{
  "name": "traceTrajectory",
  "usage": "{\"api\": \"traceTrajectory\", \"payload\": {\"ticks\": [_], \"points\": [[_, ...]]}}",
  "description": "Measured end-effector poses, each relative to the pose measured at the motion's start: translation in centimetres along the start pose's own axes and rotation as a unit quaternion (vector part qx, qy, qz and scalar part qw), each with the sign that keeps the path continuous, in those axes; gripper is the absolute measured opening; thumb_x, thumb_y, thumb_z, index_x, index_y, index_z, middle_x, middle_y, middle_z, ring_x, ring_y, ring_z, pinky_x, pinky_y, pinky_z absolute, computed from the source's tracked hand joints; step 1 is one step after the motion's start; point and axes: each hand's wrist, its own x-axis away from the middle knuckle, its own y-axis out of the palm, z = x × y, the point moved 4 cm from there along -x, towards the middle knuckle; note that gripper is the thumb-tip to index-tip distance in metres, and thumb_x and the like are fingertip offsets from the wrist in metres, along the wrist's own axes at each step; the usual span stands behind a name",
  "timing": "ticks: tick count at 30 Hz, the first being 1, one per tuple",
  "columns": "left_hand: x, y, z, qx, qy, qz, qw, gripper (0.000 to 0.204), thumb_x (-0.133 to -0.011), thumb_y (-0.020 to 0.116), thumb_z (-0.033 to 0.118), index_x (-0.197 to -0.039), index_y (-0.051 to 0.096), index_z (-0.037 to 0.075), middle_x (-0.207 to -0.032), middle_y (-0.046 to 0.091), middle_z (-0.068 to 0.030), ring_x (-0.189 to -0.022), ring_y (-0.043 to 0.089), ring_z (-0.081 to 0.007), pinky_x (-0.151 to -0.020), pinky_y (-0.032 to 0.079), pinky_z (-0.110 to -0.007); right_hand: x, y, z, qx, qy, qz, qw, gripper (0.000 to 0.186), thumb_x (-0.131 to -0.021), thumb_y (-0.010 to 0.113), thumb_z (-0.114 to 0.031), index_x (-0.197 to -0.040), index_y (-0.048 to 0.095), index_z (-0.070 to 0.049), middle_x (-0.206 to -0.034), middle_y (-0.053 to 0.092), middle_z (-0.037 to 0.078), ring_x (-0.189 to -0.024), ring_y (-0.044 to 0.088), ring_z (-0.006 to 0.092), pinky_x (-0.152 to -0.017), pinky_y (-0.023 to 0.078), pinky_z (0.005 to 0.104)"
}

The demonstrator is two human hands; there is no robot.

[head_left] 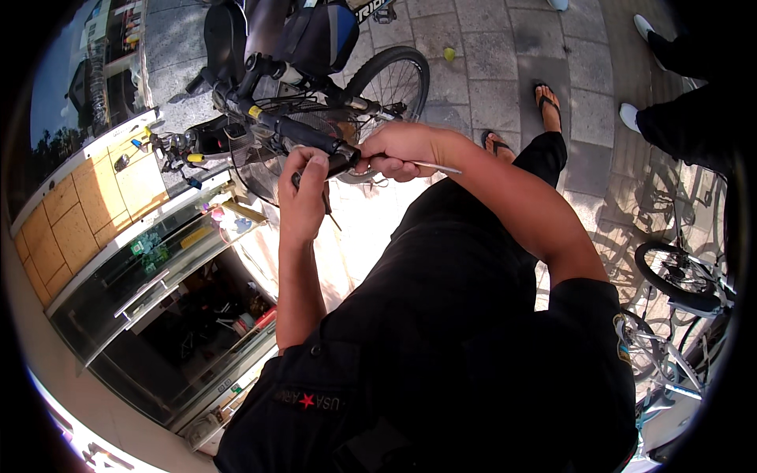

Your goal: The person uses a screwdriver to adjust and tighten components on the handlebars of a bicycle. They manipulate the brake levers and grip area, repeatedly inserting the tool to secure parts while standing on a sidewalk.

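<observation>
The black handlebar grip [303,132] of a bicycle lies before me, running from the upper left toward my hands. At its end my left hand [306,177] is closed, thumb up, round a black part, which looks like the brake lever and is mostly covered by the fingers. My right hand [398,150] is closed right beside it, its fingers wrapped round a thin tool. The tool's slim pale shaft [438,167] sticks out past the fingers along my right forearm. The tool's other end meets the black part between both hands, and its exact kind is hidden.
A bicycle wheel [397,75] and a dark mesh basket [256,162] are close to my hands. A glass display counter [126,303] is at left. Feet in flip-flops [546,102] rest on the paving. Other people's dark-trousered legs [682,126] and parked bicycles [674,276] are at right.
</observation>
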Motion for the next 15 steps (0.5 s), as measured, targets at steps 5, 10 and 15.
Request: {"api": "traceTrajectory", "payload": {"ticks": [5,10,15], "points": [[-0.3,-0.4,0.2,-0.115,-0.003,-0.042,0.992,0.039,-0.107,0.053,0.033,-0.105,0.073,-0.001,-0.083,0.075,-0.0063,-0.06,0.049,-0.0045,-0.056,0.038,-0.023,0.9,0.9,1.5,0.026,-0.054,0.097,0.993,0.034,-0.107,0.054,-0.027,-0.106,0.071,0.003,-0.056,0.046,-0.002,-0.041,0.034,0.0104,-0.041,0.026,0.0302],[0.0,0.0,1.3,-0.041,-0.088,-0.113,0.989,0.048,-0.107,0.05,0.036,-0.108,0.078,-0.004,-0.082,0.079,-0.0113,-0.052,0.049,-0.0058,-0.048,0.037,-0.024,2.1,1.4,1.1,0.248,-0.117,0.191,0.943,0.037,-0.102,0.059,-0.029,-0.114,0.075,0.002,-0.079,0.065,0.003,-0.067,0.058,0.0131,-0.063,0.047,0.029],[0.5,-0.9,-0.4,0.038,-0.096,-0.098,0.99,0.047,-0.103,0.055,0.037,-0.109,0.079,-0.003,-0.08,0.078,-0.0114,-0.047,0.048,-0.0061,-0.043,0.036,-0.024,0.0,1.6,3.1,0.198,-0.164,0.177,0.95,0.032,-0.105,0.055,-0.02,-0.116,0.074,0.002,-0.082,0.063,0.0,-0.076,0.056,0.0087,-0.069,0.046,0.0275]]}}
